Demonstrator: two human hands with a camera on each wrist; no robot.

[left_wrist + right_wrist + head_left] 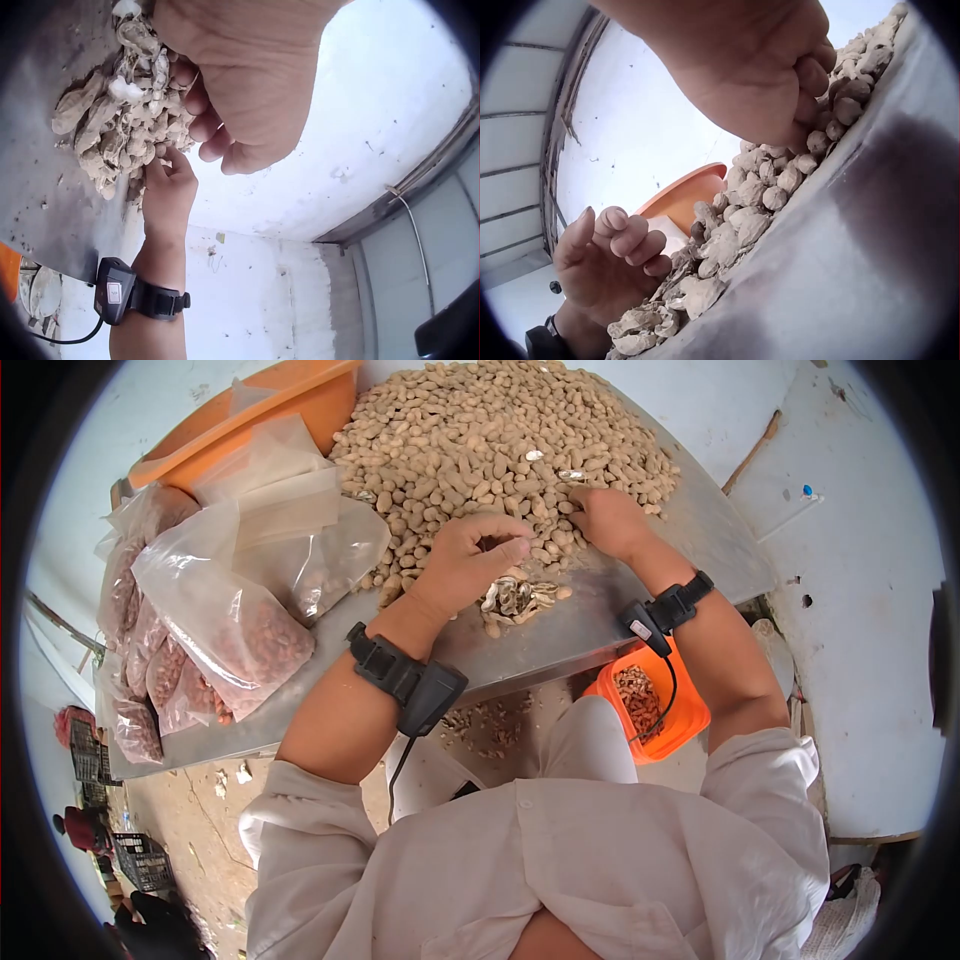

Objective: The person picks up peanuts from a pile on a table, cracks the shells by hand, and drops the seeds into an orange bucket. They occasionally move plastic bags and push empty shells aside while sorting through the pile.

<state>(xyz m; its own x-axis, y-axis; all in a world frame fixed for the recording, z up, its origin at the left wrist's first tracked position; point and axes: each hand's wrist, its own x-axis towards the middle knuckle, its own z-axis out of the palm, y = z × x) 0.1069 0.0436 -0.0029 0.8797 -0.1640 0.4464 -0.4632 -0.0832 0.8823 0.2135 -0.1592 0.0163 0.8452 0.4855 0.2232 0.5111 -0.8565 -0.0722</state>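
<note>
A large heap of unshelled peanuts (480,430) covers the far part of the metal table (715,550). My right hand (608,520) is at the heap's near right edge, its fingers curled down among the nuts; in the left wrist view thumb and finger pinch a peanut (160,150). My left hand (465,565) hovers over a small pile of split, empty shells (518,600). Its fingers are loosely bent, and the right wrist view shows nothing between thumb and fingers.
Clear plastic bags (235,630) of reddish shelled peanuts fill the table's left side, before an orange basin (310,405). Below the table's front edge an orange container (692,705) holds shelled kernels (638,695). White walls (850,610) stand close behind and to the right.
</note>
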